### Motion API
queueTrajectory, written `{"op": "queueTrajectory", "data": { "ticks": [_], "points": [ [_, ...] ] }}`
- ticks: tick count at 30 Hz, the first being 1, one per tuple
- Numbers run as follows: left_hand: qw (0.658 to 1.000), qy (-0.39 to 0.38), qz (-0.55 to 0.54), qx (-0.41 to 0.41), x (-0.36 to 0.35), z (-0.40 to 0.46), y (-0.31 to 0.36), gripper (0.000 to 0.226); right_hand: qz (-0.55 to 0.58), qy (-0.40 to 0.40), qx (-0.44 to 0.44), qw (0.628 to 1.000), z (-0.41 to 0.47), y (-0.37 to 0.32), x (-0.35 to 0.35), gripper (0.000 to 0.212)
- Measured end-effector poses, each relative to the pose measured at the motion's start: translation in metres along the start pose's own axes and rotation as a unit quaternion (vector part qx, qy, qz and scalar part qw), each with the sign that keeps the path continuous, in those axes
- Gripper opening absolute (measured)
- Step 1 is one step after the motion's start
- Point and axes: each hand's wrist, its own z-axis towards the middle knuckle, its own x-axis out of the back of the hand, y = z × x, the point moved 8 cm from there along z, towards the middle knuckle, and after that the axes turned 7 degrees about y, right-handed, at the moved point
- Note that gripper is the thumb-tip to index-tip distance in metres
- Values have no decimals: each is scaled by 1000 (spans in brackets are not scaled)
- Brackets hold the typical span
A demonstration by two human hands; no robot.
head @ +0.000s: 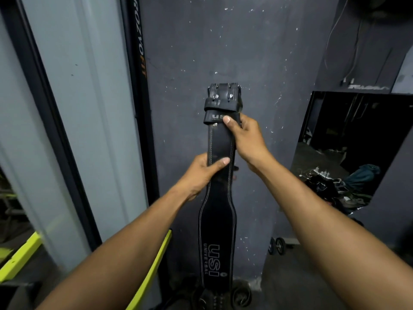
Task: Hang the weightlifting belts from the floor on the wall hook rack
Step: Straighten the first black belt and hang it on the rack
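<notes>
Both hands, left hand [204, 170] and right hand [244, 136], grip the long black stitched leather weightlifting belt [218, 220] upright against the dark grey wall [257, 52]; its buckle end apparently next needs seating on a hook I cannot see.

Both my hands are up on the belt [220, 198], left hand [202, 172] gripping its edge, right hand [244, 136] pinching near the buckle, and the belt hangs flat against the dark wall [257, 52], so there's no room behind it. To my left the black frame post [139, 86] and the pale panel [89, 108] stand close, leaving only a narrow strip of bare wall; to my right the wall runs open as far as the mirror [357, 142]. Low down, more belts [214, 298] on the floor and small dumbbells [277, 246] block the base of the wall, with a yellow bar [154, 265] slanting in at lower left.
</notes>
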Motion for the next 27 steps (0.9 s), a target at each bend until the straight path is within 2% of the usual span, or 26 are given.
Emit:
{"op": "queueTrajectory", "data": {
  "ticks": [4,5,8,9,11,14,17,21,24,27],
  "points": [
    [992,-19,95,76,2,-32,-63,19,4,20,16,1000,22,-31,16,19],
    [989,-19,109,100,6,-40,-81,25,6,25,16,1000,27,-38,22,17],
    [976,-10,177,129,21,-49,-126,67,12,45,17,999,37,-52,37,15],
    [973,-17,186,134,22,-51,-131,71,13,51,15,999,39,-54,39,16],
    [976,-19,164,139,16,-55,-122,62,17,55,2,998,39,-52,43,18],
    [989,-22,118,89,1,-40,-78,27,33,57,-16,998,34,-42,49,19],
    [996,13,87,-5,-6,-11,-11,27,41,55,-20,997,26,-36,50,17],
    [999,3,1,-43,-24,10,45,23,38,39,-11,998,16,-35,40,16],
    [998,-13,56,-32,-31,-1,25,21,43,42,-4,998,16,-43,36,16],
    [993,-22,108,42,-21,-32,-41,24,44,45,-2,998,21,-54,39,16]
  ]
}}
